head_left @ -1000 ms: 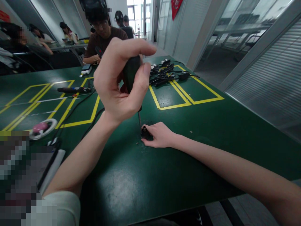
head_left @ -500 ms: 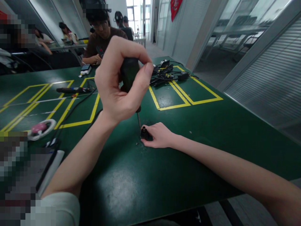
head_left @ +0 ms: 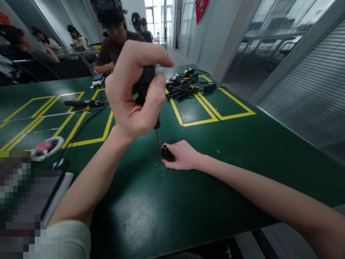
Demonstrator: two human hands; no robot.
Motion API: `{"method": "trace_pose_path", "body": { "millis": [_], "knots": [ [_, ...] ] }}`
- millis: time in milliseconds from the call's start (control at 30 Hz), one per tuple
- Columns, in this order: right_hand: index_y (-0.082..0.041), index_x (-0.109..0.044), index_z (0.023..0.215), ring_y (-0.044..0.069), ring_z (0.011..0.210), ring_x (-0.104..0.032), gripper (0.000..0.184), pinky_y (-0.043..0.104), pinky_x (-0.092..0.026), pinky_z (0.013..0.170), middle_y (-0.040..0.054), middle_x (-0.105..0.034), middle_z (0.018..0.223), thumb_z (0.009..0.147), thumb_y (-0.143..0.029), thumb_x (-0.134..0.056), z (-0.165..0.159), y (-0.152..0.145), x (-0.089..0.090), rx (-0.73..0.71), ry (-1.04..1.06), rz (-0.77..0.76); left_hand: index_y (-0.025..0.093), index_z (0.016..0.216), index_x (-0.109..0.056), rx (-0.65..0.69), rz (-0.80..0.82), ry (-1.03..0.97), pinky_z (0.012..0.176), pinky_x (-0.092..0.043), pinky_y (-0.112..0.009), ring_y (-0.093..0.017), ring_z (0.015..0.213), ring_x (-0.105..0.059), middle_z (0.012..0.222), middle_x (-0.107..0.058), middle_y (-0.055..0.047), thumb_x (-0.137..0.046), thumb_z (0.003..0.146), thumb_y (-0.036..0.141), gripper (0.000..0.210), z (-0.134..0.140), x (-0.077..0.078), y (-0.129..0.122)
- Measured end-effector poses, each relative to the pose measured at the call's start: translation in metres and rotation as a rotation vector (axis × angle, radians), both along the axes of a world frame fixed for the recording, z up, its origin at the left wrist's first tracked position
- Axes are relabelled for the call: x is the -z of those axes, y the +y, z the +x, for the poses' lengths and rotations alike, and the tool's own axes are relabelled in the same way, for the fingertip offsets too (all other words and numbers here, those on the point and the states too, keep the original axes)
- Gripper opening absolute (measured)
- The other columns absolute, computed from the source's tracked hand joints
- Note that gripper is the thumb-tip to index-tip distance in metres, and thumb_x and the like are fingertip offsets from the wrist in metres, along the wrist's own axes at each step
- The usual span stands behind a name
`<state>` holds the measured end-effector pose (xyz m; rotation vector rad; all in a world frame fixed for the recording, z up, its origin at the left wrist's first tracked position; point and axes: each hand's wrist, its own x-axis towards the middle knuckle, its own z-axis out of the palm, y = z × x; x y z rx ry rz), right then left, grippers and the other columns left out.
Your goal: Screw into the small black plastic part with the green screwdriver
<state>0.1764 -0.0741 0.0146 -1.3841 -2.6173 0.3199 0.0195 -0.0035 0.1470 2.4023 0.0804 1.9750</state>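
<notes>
My left hand [head_left: 132, 93] is wrapped round the thick black handle of a screwdriver [head_left: 157, 135], held upright above the table. Its thin metal shaft runs down to a small black part with a short tube on top [head_left: 165, 151]. Where the tip meets that part is too small to make out. The fingers of my right hand [head_left: 182, 155] pinch the black part against the green tabletop [head_left: 205, 205]. Just left of the fingertips lies a tiny metal piece, perhaps a screw [head_left: 157, 164].
A heap of black cables [head_left: 188, 84] lies at the far right. A black tool with a cord [head_left: 83, 103] and a pink-and-white roll [head_left: 45, 148] lie to the left. Yellow tape [head_left: 199, 123] marks the table. A person [head_left: 115, 43] sits across from me.
My left hand has shifted slightly left with the screwdriver handle, and its index finger has straightened and lifted away from the thumb. My right hand and the black part stay put.
</notes>
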Motion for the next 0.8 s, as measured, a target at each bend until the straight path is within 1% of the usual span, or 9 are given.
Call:
{"method": "trace_pose_path", "body": {
  "millis": [33,67,133,167,233,367,467,567,800],
  "knots": [
    [-0.015,-0.066,0.106,0.026,0.077,-0.074,0.034,0.03,-0.029,0.061,0.0086,-0.08,0.086,0.095,-0.046,-0.059,-0.0001,0.0001,0.0002,0.001,-0.005,0.001,0.023,0.116,-0.07,0.021,0.058,0.034,0.093,-0.057,-0.035,-0.02,0.102,-0.072,0.108,-0.071,-0.003,-0.059,0.101,0.028,0.02,0.0,0.0,0.0019],
    [-0.015,-0.066,0.106,0.026,0.078,-0.075,0.034,0.03,-0.028,0.061,0.0088,-0.08,0.087,0.095,-0.047,-0.059,-0.0002,0.0002,0.0005,0.002,-0.012,0.002,0.026,0.115,-0.071,0.024,0.085,-0.055,0.092,-0.058,-0.036,-0.019,0.1,-0.073,0.108,-0.07,-0.002,-0.055,0.103,0.031,0.021,0.0003,0.0001,0.0038],
    [-0.015,-0.066,0.107,0.026,0.079,-0.075,0.035,0.03,-0.028,0.061,0.0092,-0.08,0.088,0.095,-0.047,-0.059,-0.0005,0.0004,0.0009,0.005,-0.023,0.003,0.028,0.12,-0.068,-0.013,0.153,-0.041,0.093,-0.06,-0.037,-0.019,0.102,-0.073,0.11,-0.069,0.0,-0.055,0.102,0.031,0.022,0.0016,0.0004,0.0066],
    [-0.015,-0.065,0.107,0.026,0.079,-0.075,0.035,0.03,-0.028,0.061,0.0092,-0.08,0.088,0.095,-0.047,-0.059,-0.0006,0.0004,0.0011,0.005,-0.026,0.002,0.028,0.12,-0.067,-0.035,0.161,-0.046,0.094,-0.06,-0.037,-0.018,0.102,-0.073,0.109,-0.068,0.001,-0.055,0.102,0.031,0.021,0.0022,0.0004,0.0069],
    [-0.015,-0.065,0.108,0.027,0.08,-0.075,0.035,0.031,-0.027,0.061,0.0093,-0.08,0.088,0.095,-0.047,-0.059,-0.0008,0.0004,0.0017,0.006,-0.026,0.005,0.027,0.114,-0.067,-0.082,0.156,-0.037,0.089,-0.06,-0.034,-0.016,0.097,-0.072,0.105,-0.066,0.001,-0.056,0.101,0.03,0.017,0.0032,0.0001,0.0048],
    [-0.015,-0.065,0.107,0.027,0.079,-0.075,0.036,0.031,-0.026,0.061,0.0093,-0.08,0.086,0.095,-0.049,-0.058,-0.0011,0.0003,0.0023,0.006,-0.022,0.02,0.023,0.101,-0.064,-0.172,0.163,-0.016,0.075,-0.056,-0.029,-0.011,0.081,-0.068,0.092,-0.063,0.002,-0.055,0.102,0.028,0.01,0.0039,-0.001,-0.0022],
    [-0.015,-0.065,0.107,0.026,0.078,-0.075,0.035,0.031,-0.026,0.061,0.0085,-0.08,0.085,0.095,-0.048,-0.058,-0.0013,0.0006,0.002,0.007,-0.021,0.011,0.022,0.103,-0.061,-0.142,0.145,-0.013,0.073,-0.056,-0.031,-0.009,0.072,-0.066,0.094,-0.064,0.001,-0.054,0.103,0.027,0.009,0.0051,-0.0004,-0.002],
    [-0.015,-0.065,0.107,0.026,0.078,-0.074,0.035,0.031,-0.026,0.061,0.0089,-0.08,0.086,0.095,-0.048,-0.059,-0.0013,0.0008,0.0018,0.003,-0.019,0.016,0.021,0.103,-0.062,-0.127,0.125,-0.039,0.073,-0.055,-0.03,-0.007,0.069,-0.064,0.094,-0.065,0.001,-0.056,0.102,0.024,0.006,0.0068,0.0013,0.0009],
    [-0.015,-0.066,0.106,0.026,0.078,-0.075,0.035,0.03,-0.027,0.061,0.0089,-0.08,0.086,0.095,-0.048,-0.06,-0.0009,0.0008,0.0032,-0.001,-0.005,0.014,0.022,0.1,-0.062,-0.165,0.156,-0.096,0.069,-0.052,-0.026,-0.005,0.069,-0.062,0.09,-0.062,0.003,-0.057,0.098,0.021,0.005,0.0093,0.0024,0.0023]
  ]
}}
